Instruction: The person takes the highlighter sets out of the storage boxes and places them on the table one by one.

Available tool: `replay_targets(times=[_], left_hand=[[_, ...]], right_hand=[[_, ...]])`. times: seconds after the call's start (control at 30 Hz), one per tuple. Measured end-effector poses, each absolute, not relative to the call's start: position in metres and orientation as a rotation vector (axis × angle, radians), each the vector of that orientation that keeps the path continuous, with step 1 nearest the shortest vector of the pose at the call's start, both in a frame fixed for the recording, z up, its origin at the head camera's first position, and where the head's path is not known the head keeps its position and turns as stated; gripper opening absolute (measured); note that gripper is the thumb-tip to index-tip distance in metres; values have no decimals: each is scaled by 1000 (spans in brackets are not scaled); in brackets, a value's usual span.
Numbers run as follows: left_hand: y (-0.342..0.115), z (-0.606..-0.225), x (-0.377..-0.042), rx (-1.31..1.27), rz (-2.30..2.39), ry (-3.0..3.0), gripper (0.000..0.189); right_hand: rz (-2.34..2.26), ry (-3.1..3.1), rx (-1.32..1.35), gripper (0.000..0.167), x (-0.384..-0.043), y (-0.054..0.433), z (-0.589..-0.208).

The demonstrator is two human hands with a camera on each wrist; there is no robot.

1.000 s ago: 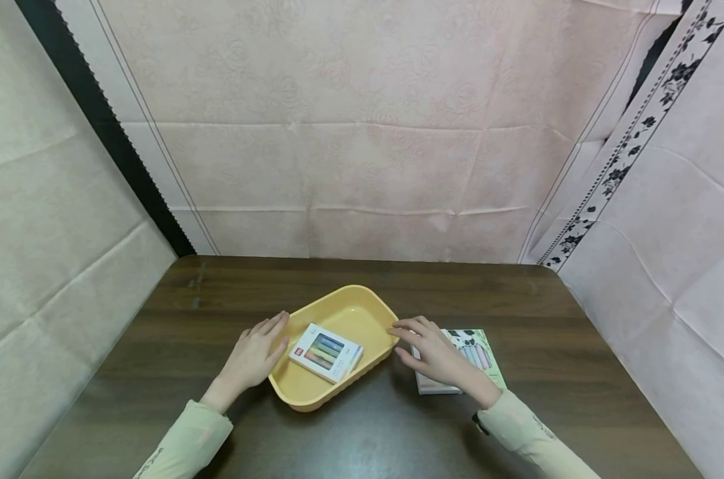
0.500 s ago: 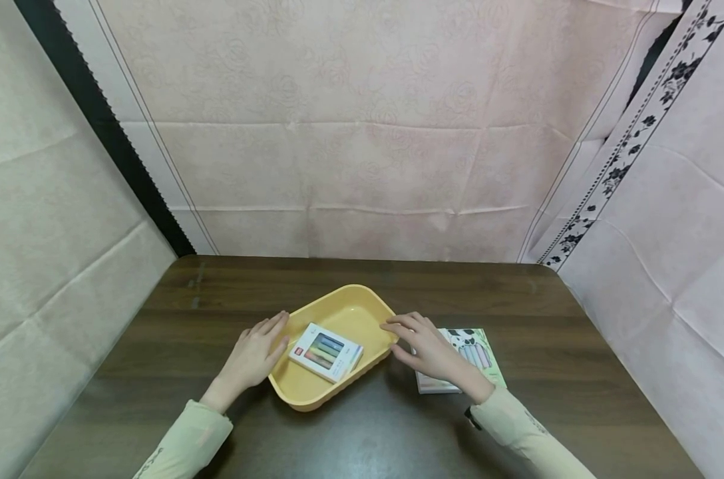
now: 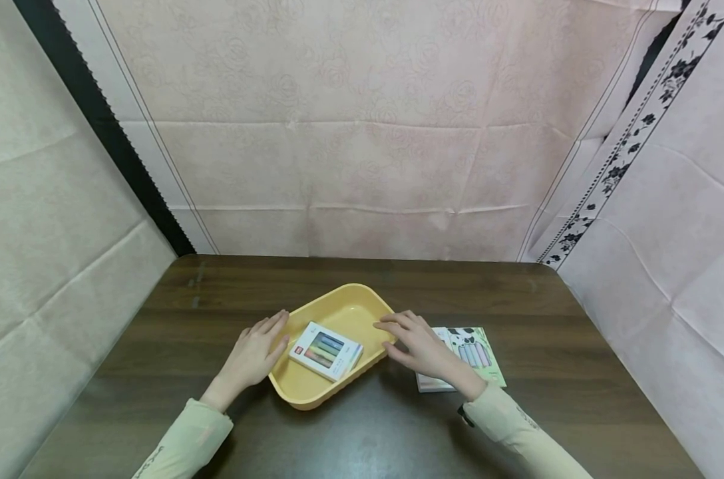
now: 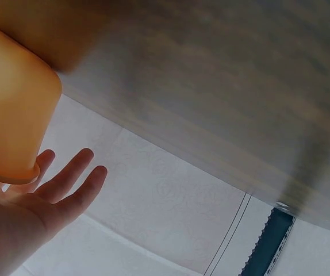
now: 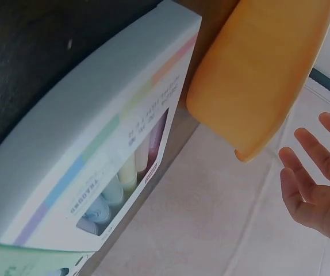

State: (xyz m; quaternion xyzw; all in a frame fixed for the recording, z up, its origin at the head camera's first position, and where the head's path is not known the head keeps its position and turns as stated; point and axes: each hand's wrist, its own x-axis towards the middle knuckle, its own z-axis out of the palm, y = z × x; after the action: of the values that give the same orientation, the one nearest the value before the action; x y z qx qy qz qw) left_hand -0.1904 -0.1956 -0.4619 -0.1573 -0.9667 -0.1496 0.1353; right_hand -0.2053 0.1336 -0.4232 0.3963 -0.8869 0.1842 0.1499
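A yellow plastic tray (image 3: 362, 313) lies slantwise on the table. Inside it is a white box of pastel markers (image 3: 326, 351) with a window in its lid. My left hand (image 3: 255, 351) is at the tray's left rim, fingers extended; in the left wrist view the fingers (image 4: 73, 178) show beyond the rim. Over the tray's right end is my right hand (image 3: 417, 344), fingers loosely bent with nothing between them. The right wrist view has that hand (image 5: 317, 187) apart from the tray's outer wall (image 5: 257, 75).
Right of the tray, partly under my right forearm, lie a green box with black patches (image 3: 480, 352) and a white box of pastel markers (image 5: 104, 167) side by side. The dark wooden table (image 3: 218, 293) ends at a pale cloth backdrop (image 3: 362, 166).
My right hand has shifted a little left, from the tray's right rim to over its inside. The left hand, tray and boxes look unchanged.
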Motion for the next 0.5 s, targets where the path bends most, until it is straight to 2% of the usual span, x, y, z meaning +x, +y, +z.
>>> replay_targets(times=[0.5], left_hand=[[-196,-462,-191,-459,-433,-2800,47]], right_hand=[[534,-2527,1161,35,-204,124,-423]])
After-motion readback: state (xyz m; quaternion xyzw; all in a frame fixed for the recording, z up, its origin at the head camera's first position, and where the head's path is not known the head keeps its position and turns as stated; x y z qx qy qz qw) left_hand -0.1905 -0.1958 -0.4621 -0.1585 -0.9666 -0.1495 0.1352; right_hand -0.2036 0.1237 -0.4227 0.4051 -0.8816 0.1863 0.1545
